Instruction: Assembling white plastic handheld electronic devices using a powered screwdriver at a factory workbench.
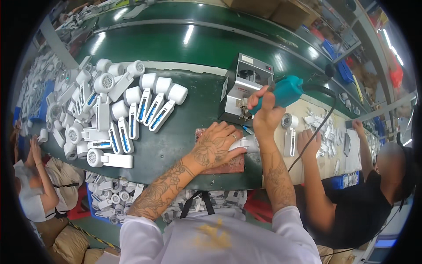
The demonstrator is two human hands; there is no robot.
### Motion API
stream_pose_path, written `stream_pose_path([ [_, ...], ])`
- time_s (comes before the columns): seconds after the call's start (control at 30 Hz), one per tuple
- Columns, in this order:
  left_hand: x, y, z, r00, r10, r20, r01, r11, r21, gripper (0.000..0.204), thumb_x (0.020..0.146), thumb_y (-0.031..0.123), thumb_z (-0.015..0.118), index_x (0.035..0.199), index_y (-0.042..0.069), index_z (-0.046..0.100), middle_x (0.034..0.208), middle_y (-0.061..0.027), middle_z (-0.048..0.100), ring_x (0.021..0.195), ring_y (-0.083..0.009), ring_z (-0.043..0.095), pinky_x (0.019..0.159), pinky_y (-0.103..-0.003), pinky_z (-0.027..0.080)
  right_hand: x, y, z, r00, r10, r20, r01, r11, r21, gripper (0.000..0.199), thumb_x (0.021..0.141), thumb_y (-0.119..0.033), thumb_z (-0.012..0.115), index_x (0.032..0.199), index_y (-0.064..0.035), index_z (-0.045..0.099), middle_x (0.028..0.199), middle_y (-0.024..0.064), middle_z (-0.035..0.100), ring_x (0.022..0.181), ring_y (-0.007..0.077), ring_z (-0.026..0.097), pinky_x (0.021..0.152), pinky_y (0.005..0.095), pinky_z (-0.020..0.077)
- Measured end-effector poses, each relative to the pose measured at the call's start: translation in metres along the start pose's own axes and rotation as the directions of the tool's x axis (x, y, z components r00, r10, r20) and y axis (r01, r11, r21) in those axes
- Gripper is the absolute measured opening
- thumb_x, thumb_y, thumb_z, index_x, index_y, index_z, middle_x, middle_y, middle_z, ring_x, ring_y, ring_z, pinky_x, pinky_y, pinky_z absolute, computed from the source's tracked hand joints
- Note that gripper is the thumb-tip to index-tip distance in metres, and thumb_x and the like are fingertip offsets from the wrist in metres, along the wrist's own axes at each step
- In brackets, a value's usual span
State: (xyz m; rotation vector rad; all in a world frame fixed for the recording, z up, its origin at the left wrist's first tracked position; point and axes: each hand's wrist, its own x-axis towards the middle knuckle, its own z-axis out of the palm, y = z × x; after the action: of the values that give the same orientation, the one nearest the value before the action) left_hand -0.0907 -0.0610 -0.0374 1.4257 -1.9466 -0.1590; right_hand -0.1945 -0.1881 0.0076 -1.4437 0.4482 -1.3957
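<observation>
**Screwdriver poised over a white fan body at the bench**

The left hand lies palm-down, fingers spread and pressing on a small white plastic handheld fan body, which rests on a reddish-brown rectangular work mat at the near edge of the dark green bench. The right hand is wrapped tight around the grip of a teal electric screwdriver with a black cord, held just above the fan body.

To do this well, I judge the pressing hand should keep the body flat on the mat and the tool should stand square to it (a tilted bit tends to slip).

Just behind the hands stands a grey boxy metal screw feeder; what it contains cannot be made out. To the left a heap of white fan bodies with blue inserts lies loose on the bench. Below the bench edge a blue plastic crate is filled with small white moulded parts. A neighbouring person's hand rests beside another fan on the right.
</observation>
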Motion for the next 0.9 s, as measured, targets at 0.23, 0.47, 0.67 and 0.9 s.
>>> stream_pose_path([
  [0.23,-0.002,-0.010,0.008,0.999,-0.010,-0.049,0.012,0.999,0.041,0.041,0.086,0.039,0.069,0.115,0.009,0.067,0.097,-0.0077,0.059,0.092,-0.0270,0.055,0.083,-0.041,0.044,-0.010,-0.029,0.005,0.985,0.172,-0.022,-0.173,0.983,-0.066,0.052,0.098,-0.049,0.057,0.097,0.0025,0.055,0.068,0.0052,0.050,0.059,0.0157,0.051,0.056,0.0294,0.0431],
  [0.47,-0.001,-0.007,0.006,0.999,-0.042,0.021,0.042,0.999,-0.012,0.041,0.088,0.039,0.066,0.114,0.008,0.065,0.098,-0.0083,0.058,0.096,-0.0277,0.054,0.090,-0.043,0.044,-0.034,-0.043,-0.012,0.991,0.129,-0.029,-0.131,0.987,-0.095,0.069,0.089,-0.063,0.062,0.103,0.0047,0.055,0.066,0.0062,0.052,0.059,0.0171,0.053,0.054,0.0294,0.0429],
  [0.67,0.000,0.000,0.000,0.989,-0.091,0.119,0.095,0.995,-0.021,0.041,0.091,0.042,0.062,0.112,0.007,0.064,0.102,-0.0096,0.058,0.101,-0.0293,0.055,0.093,-0.045,0.044,-0.040,-0.036,-0.016,0.990,0.141,-0.010,-0.141,0.989,-0.050,0.062,0.093,-0.057,0.061,0.102,0.0040,0.055,0.068,0.0065,0.053,0.059,0.0168,0.053,0.054,0.0291,0.0430],
  [0.9,0.001,-0.003,0.005,0.993,-0.076,0.089,0.076,0.997,0.004,0.041,0.091,0.042,0.062,0.111,0.006,0.062,0.101,-0.0098,0.058,0.100,-0.0290,0.054,0.092,-0.044,0.043,-0.045,-0.021,-0.015,0.987,0.160,0.011,-0.159,0.986,-0.038,0.057,0.093,-0.055,0.062,0.094,0.0016,0.052,0.068,0.0072,0.052,0.058,0.0168,0.052,0.055,0.0299,0.0434],
])
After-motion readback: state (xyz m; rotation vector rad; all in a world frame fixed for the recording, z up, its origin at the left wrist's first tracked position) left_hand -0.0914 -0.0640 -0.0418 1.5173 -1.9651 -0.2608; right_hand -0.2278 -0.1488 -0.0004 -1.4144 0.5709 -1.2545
